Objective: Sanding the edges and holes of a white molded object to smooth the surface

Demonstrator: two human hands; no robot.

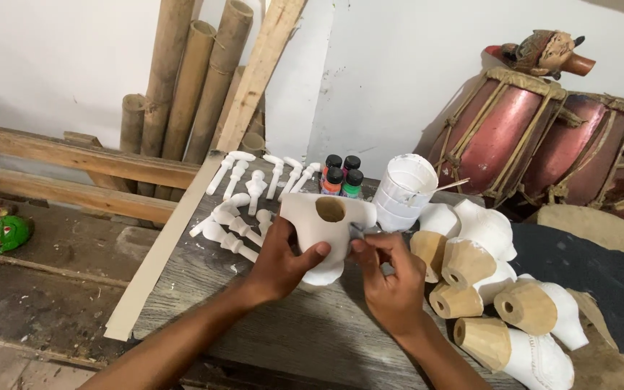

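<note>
Two bare forearms come up from the bottom edge of the view, belonging to the person wearing the camera. No sleeves cover them as far as the picture shows. The left hand (283, 260) and right hand (391, 278) are both bare, without gloves. No rings, watch or bracelets show on the fingers or wrists. The fingernails are cut short.

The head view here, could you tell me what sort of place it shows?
Probably a small craft workshop: white-primed carved wooden pieces lie on a rough workbench, with small paint bottles and bamboo poles against the wall.
</note>
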